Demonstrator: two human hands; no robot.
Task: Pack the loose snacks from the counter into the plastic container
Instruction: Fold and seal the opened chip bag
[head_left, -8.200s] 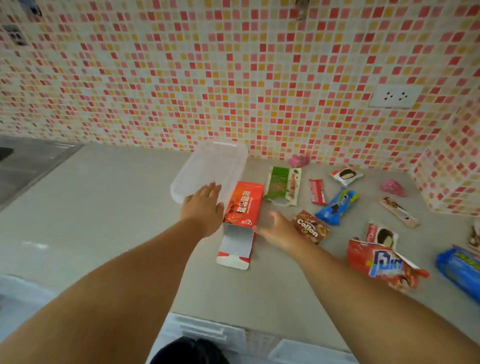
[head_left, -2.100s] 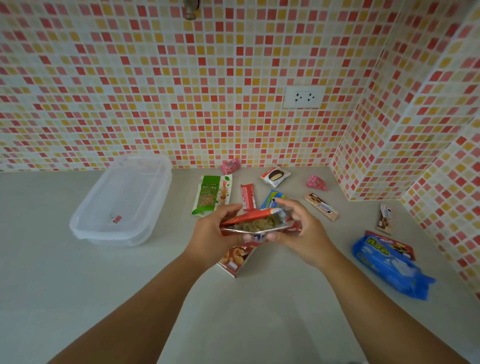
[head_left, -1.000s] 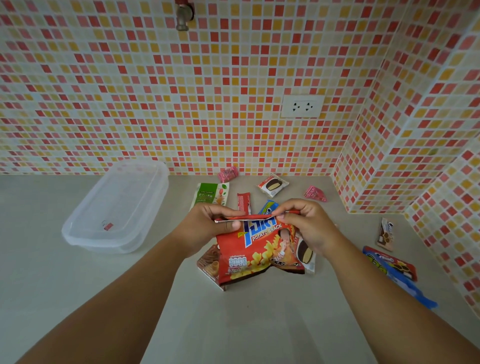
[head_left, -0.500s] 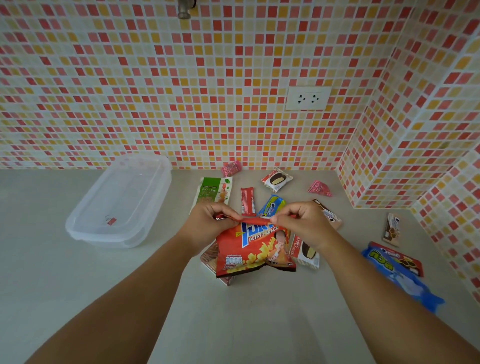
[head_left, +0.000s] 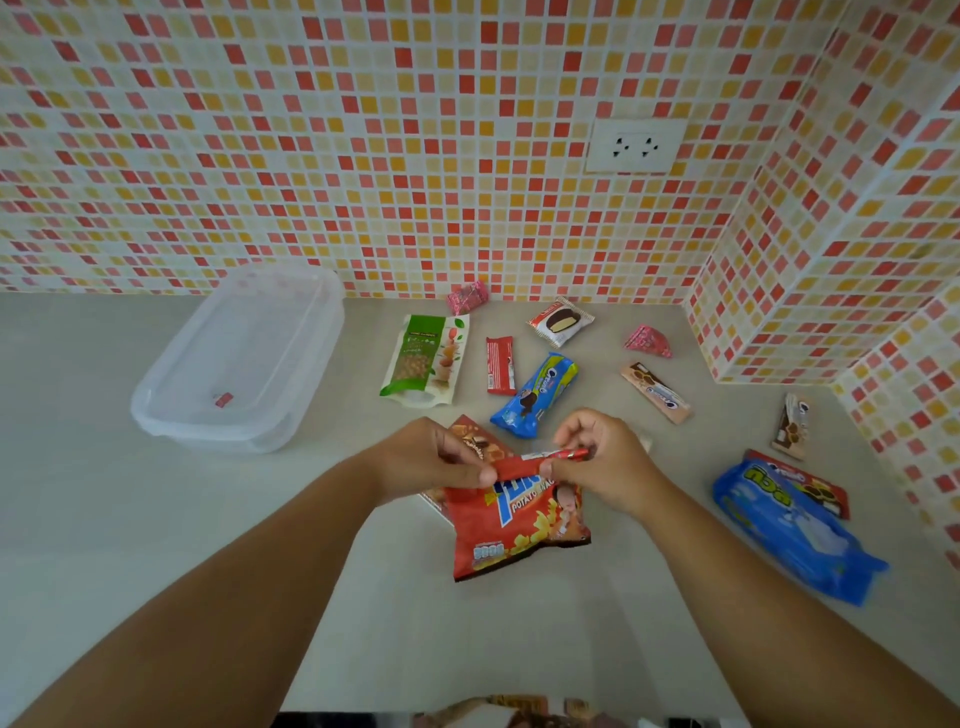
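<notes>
A red potato snack bag (head_left: 514, 525) hangs above the counter, its top edge folded over. My left hand (head_left: 431, 460) and my right hand (head_left: 597, 460) both pinch that folded top. The clear plastic container (head_left: 171, 415) stands to the left, holding only a small red label. Loose on the counter behind the bag lie a green nut pouch (head_left: 428, 358), a small red bar (head_left: 500, 364), a blue cookie pack (head_left: 535, 395), a chocolate pie wrapper (head_left: 561, 322), two pink sweets (head_left: 467, 297) (head_left: 648, 342) and a brown biscuit stick (head_left: 655, 392). A brown snack box (head_left: 475, 441) lies partly under my hands.
A large blue pack (head_left: 795, 530) lies at the right over a red wrapper (head_left: 810, 480), with a small brown wafer (head_left: 792, 426) near the tiled corner pillar (head_left: 810, 291). A wall socket (head_left: 634, 145) sits above the counter.
Both hands have kept pinching the bag's top and folded it down further. The bag hangs slightly lower and the view has shifted a little.
</notes>
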